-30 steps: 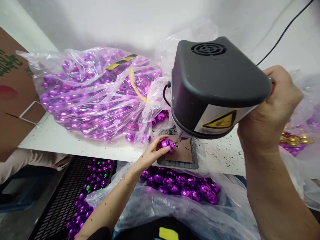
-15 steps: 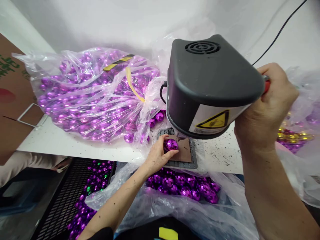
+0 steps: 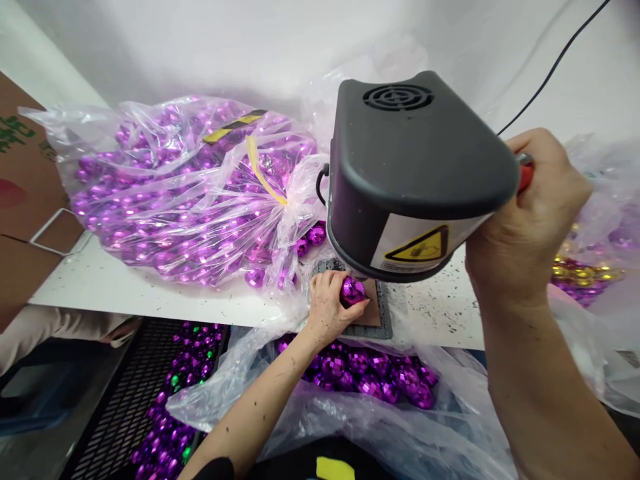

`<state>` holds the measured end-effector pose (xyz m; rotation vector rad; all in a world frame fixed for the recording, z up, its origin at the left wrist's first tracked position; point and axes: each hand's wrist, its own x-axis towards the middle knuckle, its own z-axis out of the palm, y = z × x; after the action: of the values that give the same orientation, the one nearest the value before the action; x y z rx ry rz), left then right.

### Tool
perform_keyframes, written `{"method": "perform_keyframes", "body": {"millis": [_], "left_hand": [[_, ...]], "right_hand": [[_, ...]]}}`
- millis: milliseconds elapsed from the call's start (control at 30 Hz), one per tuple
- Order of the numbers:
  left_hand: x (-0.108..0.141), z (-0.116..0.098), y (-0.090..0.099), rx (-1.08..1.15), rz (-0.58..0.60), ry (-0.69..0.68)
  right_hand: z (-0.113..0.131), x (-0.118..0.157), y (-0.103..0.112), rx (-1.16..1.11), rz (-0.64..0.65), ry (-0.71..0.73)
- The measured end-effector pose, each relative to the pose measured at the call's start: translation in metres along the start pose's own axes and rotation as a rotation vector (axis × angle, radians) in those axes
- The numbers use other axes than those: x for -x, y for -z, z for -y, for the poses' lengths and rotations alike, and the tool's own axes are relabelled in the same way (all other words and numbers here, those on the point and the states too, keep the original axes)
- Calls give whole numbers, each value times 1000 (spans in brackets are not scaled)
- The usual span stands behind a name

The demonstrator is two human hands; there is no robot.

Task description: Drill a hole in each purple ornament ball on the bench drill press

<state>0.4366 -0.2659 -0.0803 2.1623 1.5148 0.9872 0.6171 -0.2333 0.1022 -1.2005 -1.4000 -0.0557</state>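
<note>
Between the fingers and thumb of my left hand (image 3: 330,303) is a shiny purple faceted ball (image 3: 353,291). It is just above a brown square pad (image 3: 369,313) on a dark grey base plate (image 3: 386,320), close under the front of a black machine head (image 3: 420,147). The machine carries a yellow warning label (image 3: 419,245) and a round vent on top. My right hand (image 3: 530,213) is wrapped round a red-ended handle (image 3: 525,175) at the machine's right side. The machine's underside and working point are hidden from me.
A tied clear bag of purple balls (image 3: 190,200) lies at the left, beside a cardboard box (image 3: 25,200). More purple balls (image 3: 370,373) rest in open plastic below the white table edge (image 3: 240,307). A black crate (image 3: 120,393) stands lower left. Another person's leg (image 3: 55,327) shows there.
My left hand has moved right with the purple ball, bringing it nearer the machine's front. My right hand stays on the handle. The whole view has shifted slightly.
</note>
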Motion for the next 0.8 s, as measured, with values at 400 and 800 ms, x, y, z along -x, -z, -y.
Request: {"method": "perform_keyframes", "body": {"millis": [400,800], "left_hand": [[3,1,-2,109,77,29],[1,-4,6,158,115,71]], "right_hand": [[-5,70,13,10,-242,376],[-31,104,20,110,-298,316]]}}
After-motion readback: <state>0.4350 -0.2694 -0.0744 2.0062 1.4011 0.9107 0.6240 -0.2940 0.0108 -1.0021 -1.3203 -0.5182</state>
